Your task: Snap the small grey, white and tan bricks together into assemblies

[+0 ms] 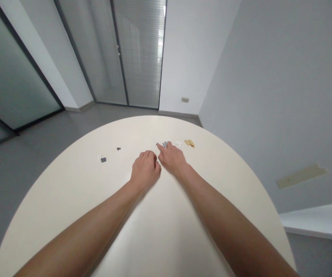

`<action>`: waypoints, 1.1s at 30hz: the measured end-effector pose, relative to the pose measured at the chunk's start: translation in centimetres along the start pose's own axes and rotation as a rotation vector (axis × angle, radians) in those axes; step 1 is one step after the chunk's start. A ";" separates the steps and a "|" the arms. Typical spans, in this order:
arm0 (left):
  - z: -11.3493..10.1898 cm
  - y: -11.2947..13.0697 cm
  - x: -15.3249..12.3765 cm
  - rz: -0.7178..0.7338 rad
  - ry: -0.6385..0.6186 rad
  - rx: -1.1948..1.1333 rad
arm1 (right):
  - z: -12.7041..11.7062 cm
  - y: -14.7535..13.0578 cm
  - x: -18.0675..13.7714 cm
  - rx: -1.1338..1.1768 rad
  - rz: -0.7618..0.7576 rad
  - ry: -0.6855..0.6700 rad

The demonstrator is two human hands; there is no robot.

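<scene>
My left hand (145,168) rests on the table with its fingers curled in and closed; whether anything is inside them is hidden. Close beside it, my right hand (172,157) has its index finger stretched out, the tip at a tiny dark piece (157,144). Several small grey pieces (165,144) lie just beyond the right fingers and are partly covered by them. To their right are small white pieces (178,144), then a little group of tan pieces (189,143). The pieces are too small to identify.
On the round white table (68,192), a dark grey piece (103,159) lies at the left by a white scrap (100,157). Another small dark piece (118,149) sits between it and my hands. Glass panels (111,50) and a wall (284,77) stand beyond the table.
</scene>
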State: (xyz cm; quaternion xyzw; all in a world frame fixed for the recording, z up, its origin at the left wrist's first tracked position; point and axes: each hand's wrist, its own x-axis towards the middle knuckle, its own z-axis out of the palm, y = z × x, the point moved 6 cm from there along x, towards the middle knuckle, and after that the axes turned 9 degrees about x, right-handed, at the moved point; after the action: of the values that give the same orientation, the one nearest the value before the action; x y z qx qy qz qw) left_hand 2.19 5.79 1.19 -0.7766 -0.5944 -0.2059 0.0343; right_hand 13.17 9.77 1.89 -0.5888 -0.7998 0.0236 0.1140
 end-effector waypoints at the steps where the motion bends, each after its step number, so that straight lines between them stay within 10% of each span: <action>1: 0.0 0.0 0.0 0.003 0.001 0.001 | 0.1 0.1 -0.1 0.000 0.006 0.006; 33: -0.9 -1.2 -0.7 -0.058 0.025 0.232 | -0.1 2.6 -5.7 0.243 -0.049 0.168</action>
State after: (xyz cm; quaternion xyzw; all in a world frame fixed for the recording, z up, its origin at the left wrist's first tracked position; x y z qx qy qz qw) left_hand 0.63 5.21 1.55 -0.7474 -0.6359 -0.1461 0.1253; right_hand 17.26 5.14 0.61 -0.5510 -0.7929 0.0682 0.2513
